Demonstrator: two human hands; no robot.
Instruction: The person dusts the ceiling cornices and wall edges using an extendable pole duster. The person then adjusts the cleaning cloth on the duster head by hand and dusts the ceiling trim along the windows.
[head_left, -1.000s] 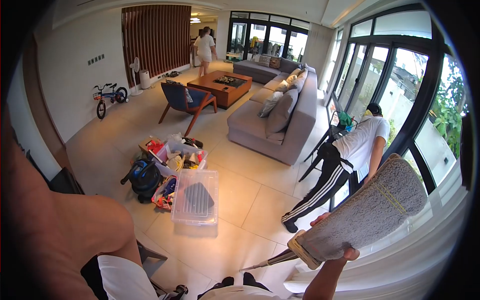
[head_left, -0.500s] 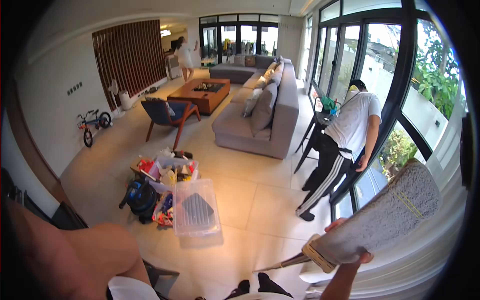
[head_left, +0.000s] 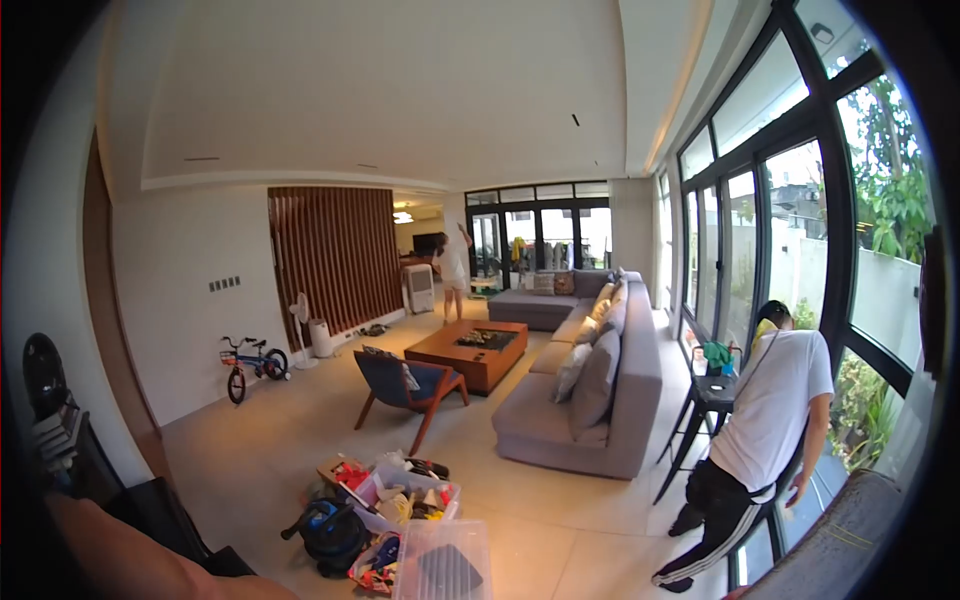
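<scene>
A grey fuzzy mop pad point(head_left: 842, 540) with a thin yellow stripe shows in the lower right corner, cut off by the picture's edge. My right hand is out of view below it, so its hold cannot be seen. At the lower left, a bare arm point(head_left: 130, 560) reaches in from the bottom edge, blurred and close to the camera. My left hand does not show.
A person in a white shirt point(head_left: 770, 410) leans by the glass doors beside a black stool point(head_left: 712, 390). Ahead lie a filled plastic bin point(head_left: 375, 515), its clear lid point(head_left: 440, 575), a black-blue vacuum point(head_left: 335, 540), an armchair point(head_left: 400, 385), a wooden table point(head_left: 440, 350) and a grey sofa point(head_left: 640, 400). Another person point(head_left: 452, 265) stands farther back.
The view has tilted up, showing more ceiling. The mop pad, held in my right hand before, has dropped mostly out of the lower right; that hand has left view.
</scene>
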